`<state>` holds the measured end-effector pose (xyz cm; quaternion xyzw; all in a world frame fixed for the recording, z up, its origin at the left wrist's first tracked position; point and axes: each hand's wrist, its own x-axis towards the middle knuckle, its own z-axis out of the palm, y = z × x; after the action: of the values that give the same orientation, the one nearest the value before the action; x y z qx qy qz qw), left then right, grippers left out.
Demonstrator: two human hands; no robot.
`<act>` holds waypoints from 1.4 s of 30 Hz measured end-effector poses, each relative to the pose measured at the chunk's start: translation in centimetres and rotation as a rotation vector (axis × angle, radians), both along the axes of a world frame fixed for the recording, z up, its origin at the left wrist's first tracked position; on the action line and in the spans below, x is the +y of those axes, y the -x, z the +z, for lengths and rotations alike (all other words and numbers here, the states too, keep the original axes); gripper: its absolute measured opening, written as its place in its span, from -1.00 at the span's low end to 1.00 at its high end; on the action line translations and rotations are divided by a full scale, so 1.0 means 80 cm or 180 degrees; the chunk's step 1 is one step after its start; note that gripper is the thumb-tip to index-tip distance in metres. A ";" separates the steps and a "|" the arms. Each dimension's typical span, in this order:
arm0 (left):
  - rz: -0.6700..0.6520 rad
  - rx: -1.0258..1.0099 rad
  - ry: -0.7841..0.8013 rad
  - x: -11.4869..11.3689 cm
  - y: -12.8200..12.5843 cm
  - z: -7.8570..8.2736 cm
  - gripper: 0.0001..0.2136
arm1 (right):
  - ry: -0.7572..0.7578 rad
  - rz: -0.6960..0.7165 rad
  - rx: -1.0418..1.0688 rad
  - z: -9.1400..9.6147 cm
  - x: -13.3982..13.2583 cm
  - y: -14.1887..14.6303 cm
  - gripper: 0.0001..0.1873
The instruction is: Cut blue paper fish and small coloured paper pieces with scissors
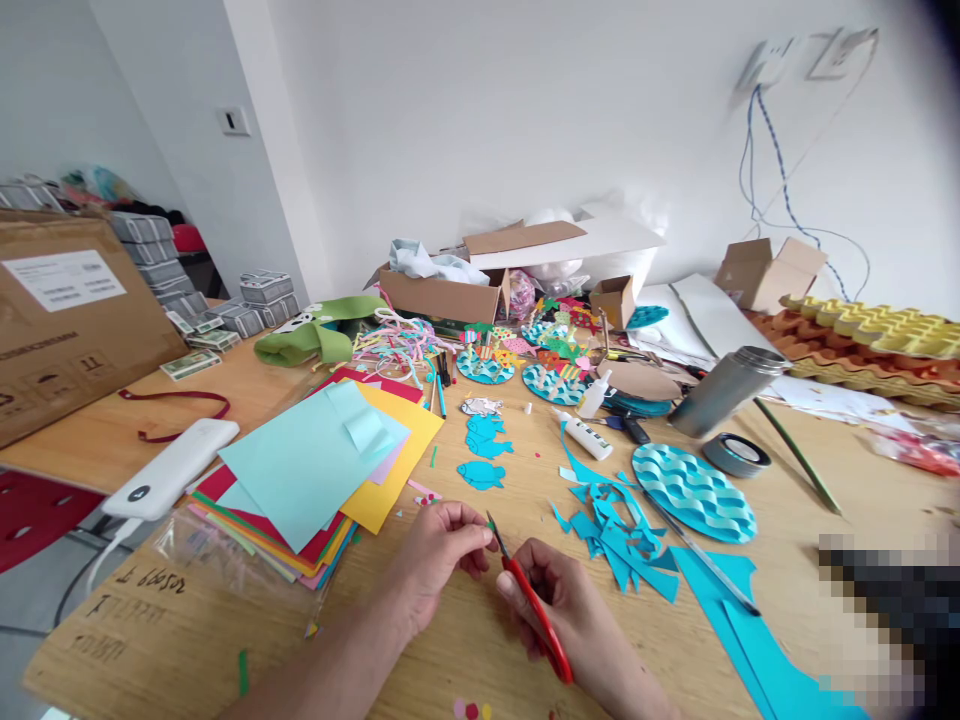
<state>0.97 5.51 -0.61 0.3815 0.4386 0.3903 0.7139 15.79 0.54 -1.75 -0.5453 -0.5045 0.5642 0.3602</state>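
My right hand (559, 595) grips a pair of red-handled scissors (541, 622), their blades pointing up and left. Close to the blades, my left hand (439, 550) is closed in a pinch, with a tiny green scrap (491, 526) showing at its fingertips. Its exact shape is too small to tell. Beyond the hands, blue paper fish (481, 475) lie in a short column, with a patterned silver-grey fish (481, 406) above them. To the right of my hands is a heap of blue paper offcuts (619, 535).
Coloured paper sheets (315, 460) and a white power bank (172, 465) lie left. A glue bottle (587, 437), a woven blue oval (694, 492), a tape roll (736, 454) and a tilted metal flask (727, 390) lie right. Fish-decorated plates (555, 383) and boxes (442, 292) stand behind.
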 end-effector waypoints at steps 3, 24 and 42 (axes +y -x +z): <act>0.0002 -0.0008 0.0021 0.001 0.000 0.000 -0.87 | 0.0000 0.0001 -0.0018 -0.002 0.000 0.000 -0.45; -0.0045 -0.0008 -0.0007 0.000 0.000 -0.001 -0.87 | -0.0069 -0.0029 -0.0027 -0.005 0.001 0.000 -0.46; 0.0036 -0.0030 -0.0008 0.003 0.000 -0.004 -0.87 | 0.0034 -0.0024 -0.0004 -0.002 0.000 0.002 -0.44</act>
<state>0.95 5.76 -0.94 0.3781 0.4368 0.3967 0.7134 15.67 0.50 -1.89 -0.5495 -0.4997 0.5652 0.3591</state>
